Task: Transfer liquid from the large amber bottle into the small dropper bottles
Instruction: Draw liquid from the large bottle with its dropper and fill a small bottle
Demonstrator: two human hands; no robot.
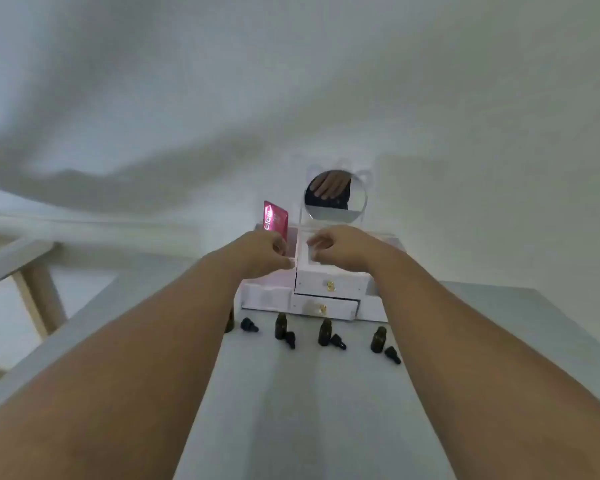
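Three small amber dropper bottles (281, 325) (325, 331) (378, 338) stand open in a row on the white table (309, 410). Black dropper caps (338, 341) lie beside them. Another dark bottle (230, 320) peeks out from behind my left forearm; its size is hidden. My left hand (267, 251) and my right hand (340, 247) are both stretched past the bottles, over the top of a white drawer organizer (329, 285). The fingers of both hands are curled. Blur hides whether either holds anything. No large amber bottle shows clearly.
A round mirror (336, 195) stands on the organizer and reflects a hand. A pink packet (275, 216) sticks up from the organizer's left compartment, beside my left hand. The organizer backs onto a white wall. A wooden frame (32, 289) stands off the table's left edge.
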